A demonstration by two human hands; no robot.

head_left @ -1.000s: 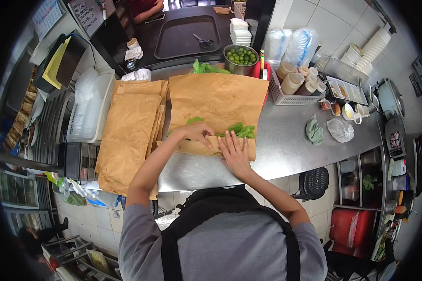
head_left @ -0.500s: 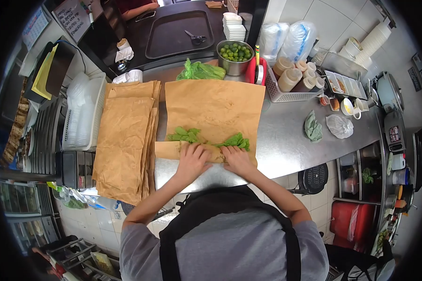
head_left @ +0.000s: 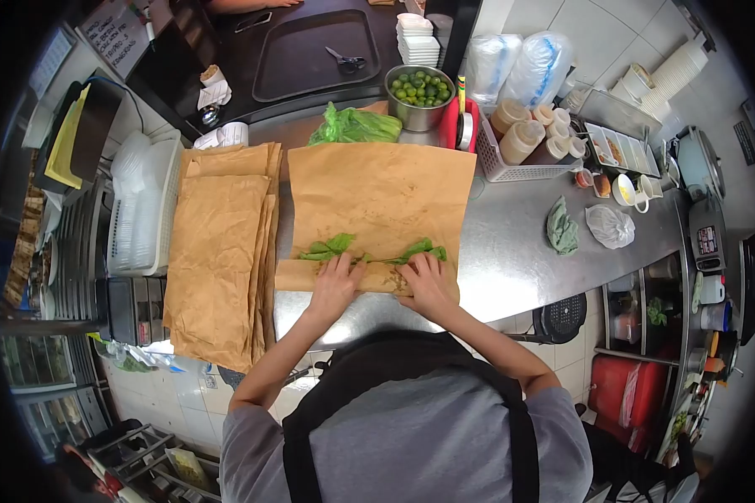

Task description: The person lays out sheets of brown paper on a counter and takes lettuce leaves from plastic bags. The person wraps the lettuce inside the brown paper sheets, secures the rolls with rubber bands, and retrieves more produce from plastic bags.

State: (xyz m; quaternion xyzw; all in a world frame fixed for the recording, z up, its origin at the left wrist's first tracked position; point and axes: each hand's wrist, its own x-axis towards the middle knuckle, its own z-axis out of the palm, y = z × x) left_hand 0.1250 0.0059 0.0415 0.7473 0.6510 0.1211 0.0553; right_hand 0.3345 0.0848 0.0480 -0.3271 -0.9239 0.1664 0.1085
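Observation:
A sheet of brown paper [head_left: 377,197] lies on the steel counter, its near edge folded over into a roll. Leafy greens [head_left: 330,247] stick out of the fold, and more leaves show to the right. My left hand [head_left: 337,281] curls its fingers over the roll left of its middle, thumb toward me. Just to the right, my right hand [head_left: 426,281] grips the same roll in the same way. The middle of the bundle under my fingers is hidden. Dark specks and stains mark the paper.
A stack of brown paper [head_left: 218,251] lies to the left. Behind the sheet are a bagged green vegetable [head_left: 356,126] and a pot of green limes [head_left: 419,88]. At right stand a basket of sauce bottles [head_left: 520,159], a green cloth [head_left: 562,226] and a white plastic bag [head_left: 610,226].
The near fold has rolled slightly over the greens, so less leaf shows. My hands have shifted a little and drawn closer together. The head view has moved slightly.

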